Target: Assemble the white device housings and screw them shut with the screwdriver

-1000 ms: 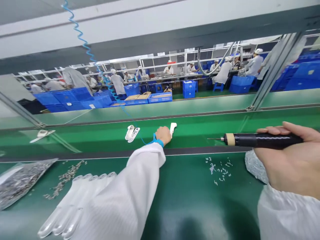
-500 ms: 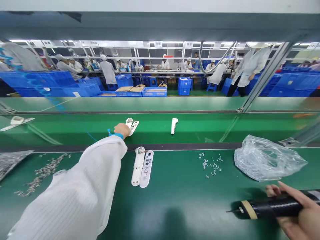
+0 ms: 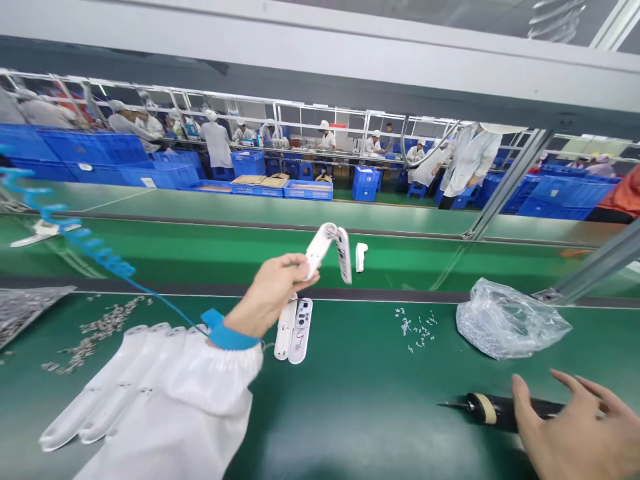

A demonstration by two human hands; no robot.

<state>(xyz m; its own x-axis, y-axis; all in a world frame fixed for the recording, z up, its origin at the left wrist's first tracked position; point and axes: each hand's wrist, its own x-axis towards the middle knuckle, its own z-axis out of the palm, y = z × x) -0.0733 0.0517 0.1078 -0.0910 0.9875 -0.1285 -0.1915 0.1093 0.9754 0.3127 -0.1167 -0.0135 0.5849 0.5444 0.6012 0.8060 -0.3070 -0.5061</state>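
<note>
My left hand [image 3: 280,290], in a white sleeve with a blue wrist strap [image 3: 235,337], pinches one half of an opened white device housing [image 3: 318,250] above the green belt. Its other half, with a circuit board, hangs by wires to the right. Just below, another opened white housing [image 3: 301,337] lies on the bench, a circuit board in its right half. At lower right, my right hand [image 3: 583,420] has its fingers spread over a black electric screwdriver [image 3: 503,410], which lies with its bit pointing left. The hand partly hides the screwdriver's rear end.
Several white housings [image 3: 107,400] lie side by side at left, near a pile of small metal parts [image 3: 110,327]. Tiny parts [image 3: 417,330] lie right of centre, beside a clear bag [image 3: 505,320]. On the belt sits a white handheld piece [image 3: 360,259]. A coiled blue cord [image 3: 95,247] crosses at left.
My left hand has lifted the opened housing off the belt and brought it nearer and to the right. My right hand has loosened from the screwdriver, fingers now spread. The view has tilted.
</note>
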